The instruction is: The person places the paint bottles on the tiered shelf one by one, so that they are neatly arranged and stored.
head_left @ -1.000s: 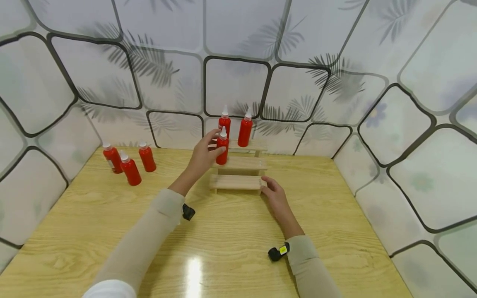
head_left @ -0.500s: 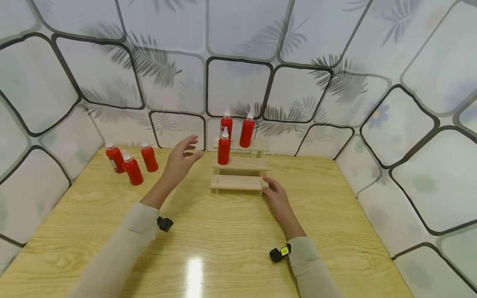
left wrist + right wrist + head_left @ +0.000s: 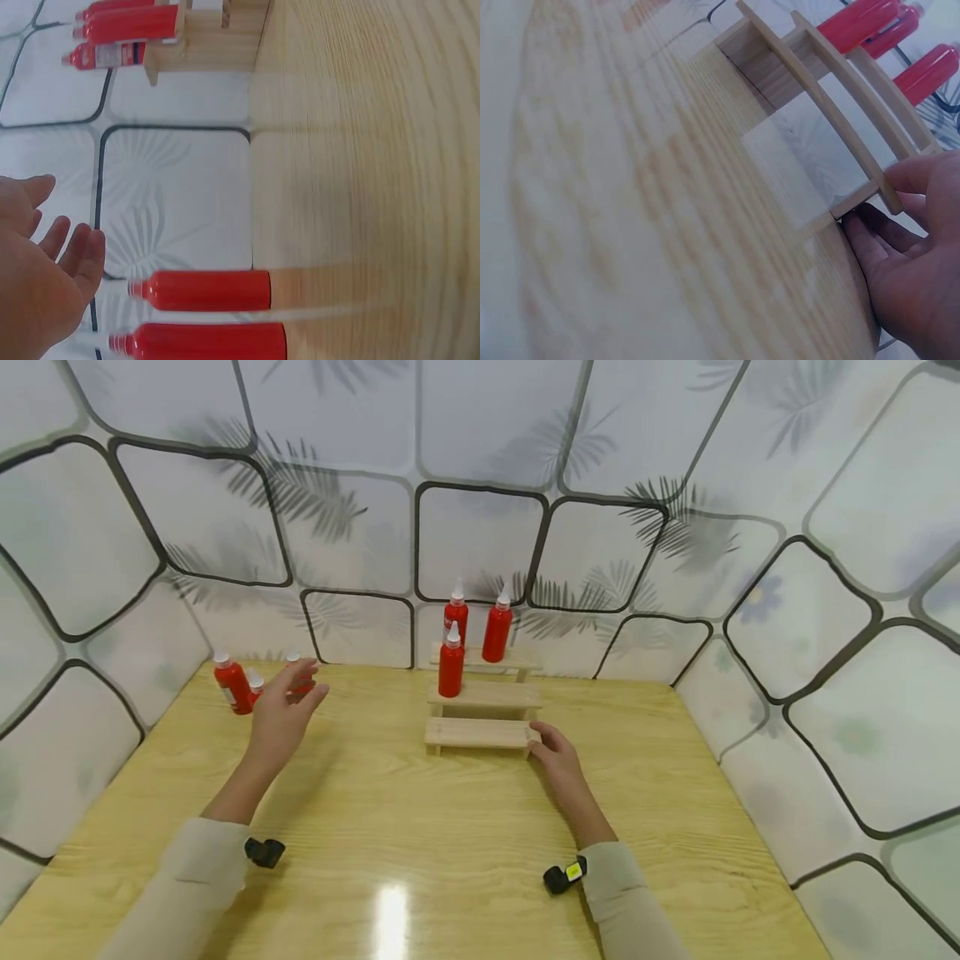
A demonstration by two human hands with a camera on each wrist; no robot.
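Observation:
My left hand [image 3: 279, 727], fingers spread and holding nothing, hovers before a group of red squeeze bottles at the table's left. One bottle [image 3: 232, 687] stands uncovered there; another bottle [image 3: 257, 682] and a third are partly hidden by the hand. In the left wrist view, two bottles [image 3: 210, 291] lie just beyond the fingers [image 3: 90, 259]. My right hand [image 3: 558, 760] grips the right end of the lowest step of a three-step wooden display stand [image 3: 480, 733]. A red bottle [image 3: 451, 672] with a white nozzle occupies its middle step; two more bottles [image 3: 497, 635] stand on top.
A pale wood-grain table [image 3: 420, 827] carries everything. Close behind the stand rises a patterned wall covering [image 3: 480, 543], which also closes off both sides. A black wrist camera [image 3: 265, 852] juts from the left cuff, another camera [image 3: 557, 880] from the right.
My left hand has let go of the bottle on the middle step and moved left to the group of bottles. The right hand keeps its hold on the stand.

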